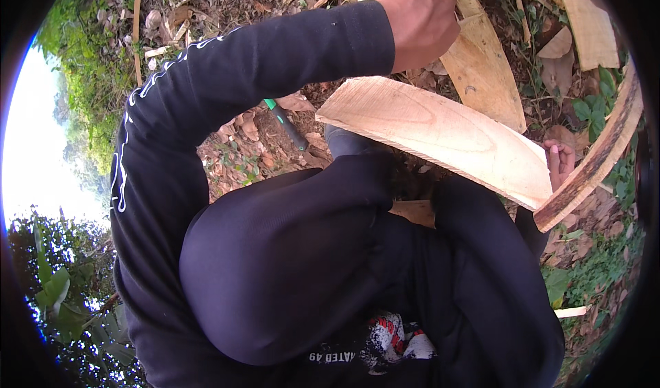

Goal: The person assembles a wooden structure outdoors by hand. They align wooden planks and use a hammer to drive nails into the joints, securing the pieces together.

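Note:
My left hand (421, 25), at the end of a black sleeve, is closed in a fist at the top of the view. Whatever it grips is hidden under the fingers; a pale slab of wood (485, 71) lies right beside and beneath it. Across my shins slants a cut wooden board (440, 137), its smooth face turned up with curved grain showing. At the board's right end, the curled fingers of my right hand (560, 159) show from behind it, gripping that end; the rest of this hand is hidden. A curved strip of wood with dark bark (595, 154) passes close by those fingers.
Dry leaves and soil cover the ground. A tool with a green and black handle (286, 124) lies left of my shoe (354, 142). Another wood piece (586, 23) is at the upper right. A thin bent strip (138, 30) stands at the upper left, near green plants.

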Action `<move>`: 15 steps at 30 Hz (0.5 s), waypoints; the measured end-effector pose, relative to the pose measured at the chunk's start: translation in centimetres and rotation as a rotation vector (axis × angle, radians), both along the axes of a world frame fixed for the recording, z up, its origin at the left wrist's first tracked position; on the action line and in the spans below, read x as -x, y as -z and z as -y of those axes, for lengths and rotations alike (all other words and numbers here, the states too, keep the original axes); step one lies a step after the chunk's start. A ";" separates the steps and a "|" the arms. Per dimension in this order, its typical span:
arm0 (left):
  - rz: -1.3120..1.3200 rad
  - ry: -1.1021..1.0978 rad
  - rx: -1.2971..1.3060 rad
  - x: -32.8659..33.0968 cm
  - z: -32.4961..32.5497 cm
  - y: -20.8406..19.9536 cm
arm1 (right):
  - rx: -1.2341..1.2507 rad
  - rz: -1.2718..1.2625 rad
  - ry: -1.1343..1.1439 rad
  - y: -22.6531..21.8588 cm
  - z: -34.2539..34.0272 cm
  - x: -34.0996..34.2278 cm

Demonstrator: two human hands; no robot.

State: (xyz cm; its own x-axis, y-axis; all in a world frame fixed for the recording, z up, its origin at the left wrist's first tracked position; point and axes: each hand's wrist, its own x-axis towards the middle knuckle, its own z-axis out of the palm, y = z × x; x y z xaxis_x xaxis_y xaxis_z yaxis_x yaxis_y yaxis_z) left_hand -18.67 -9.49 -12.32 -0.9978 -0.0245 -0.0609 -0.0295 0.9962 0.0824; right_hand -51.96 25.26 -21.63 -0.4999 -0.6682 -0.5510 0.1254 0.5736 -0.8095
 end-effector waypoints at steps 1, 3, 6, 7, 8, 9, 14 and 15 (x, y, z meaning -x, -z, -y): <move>-0.025 -0.014 0.068 -0.1 -0.4 0.4 | 0.006 -0.004 0.011 0.1 0.1 -0.2; -0.030 -0.026 0.144 0.2 -0.9 0.8 | 0.019 -0.018 0.042 0.1 0.2 -0.6; 0.099 -0.011 0.056 1.3 -0.6 0.5 | 0.057 -0.042 0.075 -0.1 0.3 -1.3; 0.122 -0.022 0.005 1.4 -0.5 0.5 | 0.076 -0.039 0.076 0.1 -0.1 -1.5; 0.140 -0.045 -0.046 1.1 -0.3 0.7 | 0.095 -0.041 0.066 0.1 0.1 -1.4; 0.158 -0.066 -0.098 0.9 -0.2 0.8 | 0.054 -0.039 0.039 -0.1 0.5 -1.3; 0.136 -0.099 -0.125 0.8 0.3 1.4 | 0.021 -0.039 0.033 -0.3 0.5 -1.7; 0.066 -0.079 -0.144 0.2 0.6 1.8 | 0.047 -0.008 0.048 -0.2 0.0 -1.4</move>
